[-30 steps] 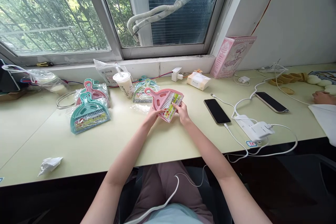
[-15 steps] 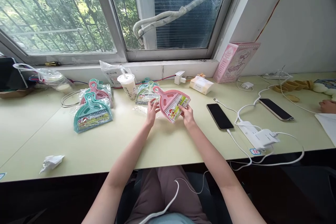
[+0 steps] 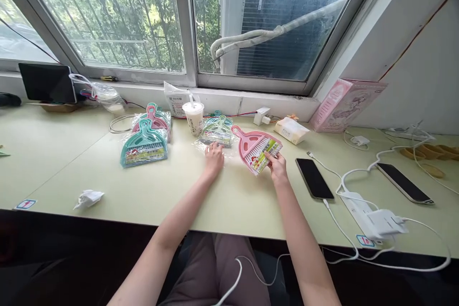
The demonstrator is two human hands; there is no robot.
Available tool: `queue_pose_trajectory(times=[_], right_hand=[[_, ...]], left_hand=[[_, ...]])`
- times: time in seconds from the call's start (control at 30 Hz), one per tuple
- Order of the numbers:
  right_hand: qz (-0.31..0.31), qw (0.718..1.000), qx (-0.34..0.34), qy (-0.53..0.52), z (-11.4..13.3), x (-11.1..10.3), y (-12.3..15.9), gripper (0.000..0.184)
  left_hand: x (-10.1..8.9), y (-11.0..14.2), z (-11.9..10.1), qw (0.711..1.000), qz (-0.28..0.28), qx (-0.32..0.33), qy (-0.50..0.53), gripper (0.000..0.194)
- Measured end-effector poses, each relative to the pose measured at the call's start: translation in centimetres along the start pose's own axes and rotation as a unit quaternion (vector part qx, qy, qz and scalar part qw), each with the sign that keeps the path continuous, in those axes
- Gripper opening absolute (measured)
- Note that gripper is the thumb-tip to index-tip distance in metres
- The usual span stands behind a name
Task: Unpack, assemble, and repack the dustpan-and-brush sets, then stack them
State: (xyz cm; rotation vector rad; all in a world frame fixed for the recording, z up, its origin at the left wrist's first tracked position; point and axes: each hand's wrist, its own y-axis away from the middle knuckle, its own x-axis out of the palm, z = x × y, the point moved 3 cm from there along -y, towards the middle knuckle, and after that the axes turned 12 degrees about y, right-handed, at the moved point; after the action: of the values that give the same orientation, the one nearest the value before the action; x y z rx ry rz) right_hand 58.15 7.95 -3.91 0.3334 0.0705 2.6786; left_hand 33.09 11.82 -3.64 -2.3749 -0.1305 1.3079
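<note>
My right hand (image 3: 277,166) is closed on the lower right side of a pink dustpan and brush set (image 3: 251,144). A printed label crosses its white bristles, and it is held tilted, handle to the upper left. My left hand (image 3: 214,158) lies palm down, its fingers stretched onto the front edge of a green dustpan set (image 3: 219,130) in clear wrapping; its fingertips are partly hard to make out. Behind that set, part of a blue-green one shows. To the left, a teal dustpan set (image 3: 145,146) in plastic lies before a pink one (image 3: 156,120) and another greenish handle.
A lidded drink cup (image 3: 194,118) with a straw stands behind my left hand. At right are a tissue pack (image 3: 291,130), a phone (image 3: 314,179), a power strip (image 3: 362,215) with cables, and a pink box (image 3: 344,105). A crumpled tissue (image 3: 89,198) lies front left.
My left hand has left the pink dustpan set and now rests on the wrapped green one. My right hand still holds the pink set. The view has shifted left.
</note>
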Motion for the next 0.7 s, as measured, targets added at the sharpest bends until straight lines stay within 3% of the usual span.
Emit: queue_pose_trajectory(times=[0.13, 0.3, 0.37, 0.57, 0.7], right_hand=[[0.013, 0.998, 0.029, 0.051, -0.1, -0.7, -0.4, 0.04], [0.145, 0.981, 0.072, 0.105, -0.5, 0.4, 0.1, 0.042], [0.168, 0.975, 0.076, 0.123, -0.6, 0.7, 0.4, 0.042], [0.086, 0.988, 0.067, 0.108, -0.6, 0.6, 0.2, 0.041], [0.021, 0.996, 0.029, 0.08, -0.5, 0.7, 0.4, 0.039]], left_hand=[[-1.4, -0.7, 0.8, 1.0, 0.001, 0.0, -0.01, 0.021], [-2.6, -1.0, 1.7, 0.994, -0.087, -0.04, 0.051, 0.014], [-2.6, -0.9, 1.7, 0.992, -0.104, -0.033, 0.065, 0.013], [-2.6, -0.9, 1.8, 0.984, -0.155, -0.013, 0.09, 0.009], [-2.4, -0.9, 1.4, 0.981, -0.164, 0.036, 0.097, 0.008]])
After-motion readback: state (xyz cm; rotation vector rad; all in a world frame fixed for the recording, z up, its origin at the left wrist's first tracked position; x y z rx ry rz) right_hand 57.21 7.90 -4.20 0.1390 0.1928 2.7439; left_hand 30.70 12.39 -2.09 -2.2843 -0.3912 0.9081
